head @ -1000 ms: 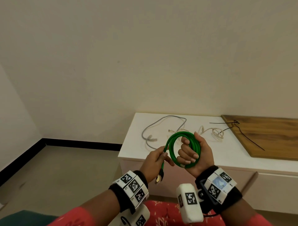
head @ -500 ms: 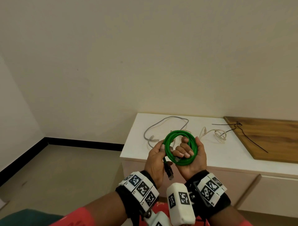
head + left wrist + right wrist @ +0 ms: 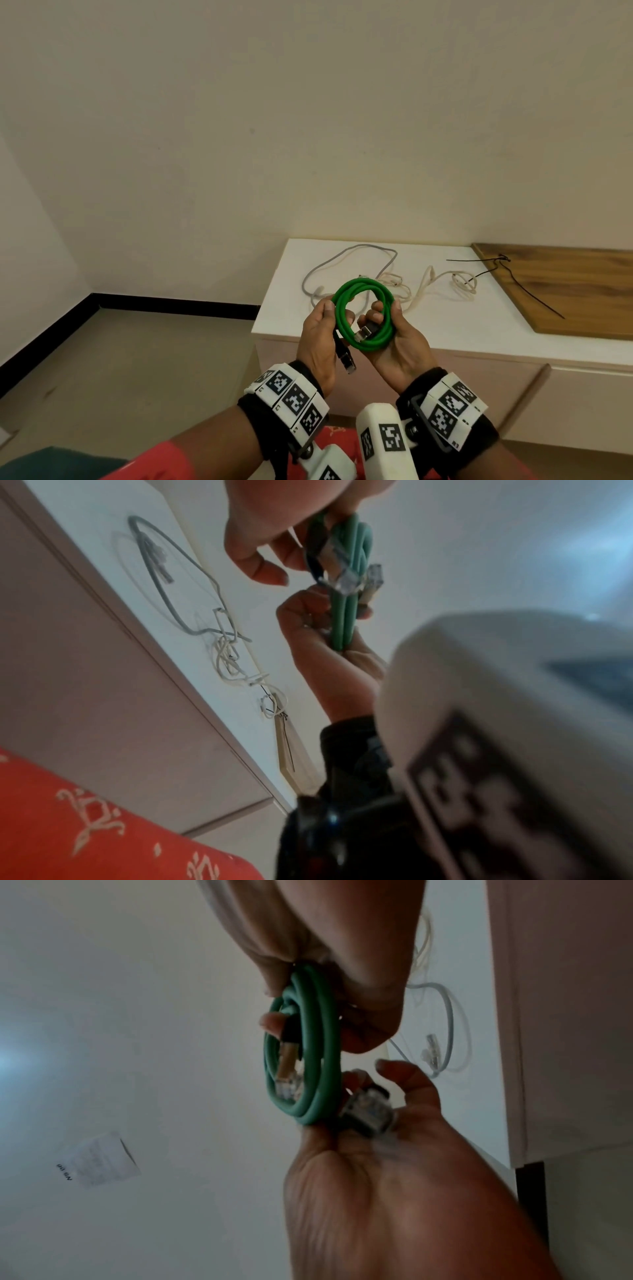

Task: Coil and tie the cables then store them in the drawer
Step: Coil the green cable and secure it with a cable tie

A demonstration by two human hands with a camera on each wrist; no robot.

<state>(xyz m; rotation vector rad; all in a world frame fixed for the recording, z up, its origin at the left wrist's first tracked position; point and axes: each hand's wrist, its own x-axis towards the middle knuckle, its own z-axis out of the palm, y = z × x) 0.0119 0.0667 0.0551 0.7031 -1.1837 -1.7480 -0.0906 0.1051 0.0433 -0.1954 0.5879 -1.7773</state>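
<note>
The green cable [image 3: 363, 314] is wound into a ring and held in the air, in front of the white cabinet [image 3: 479, 329], between both hands. The ring's left side is pinched by the left hand [image 3: 320, 337], thumb on top. The lower right side is gripped by the right hand [image 3: 399, 337], fingers curled through the ring. One plug [image 3: 364, 333] sits inside the ring; the second plug [image 3: 346, 359] hangs below the left hand. On the cabinet, behind the ring, a grey cable [image 3: 346, 263] and a cream cable [image 3: 442, 284] lie loose and uncoiled. Right of them, black ties [image 3: 507, 270] lie across the edge of a wood board [image 3: 575, 291]. The cabinet drawer [image 3: 582, 397] is seen closed.
</note>
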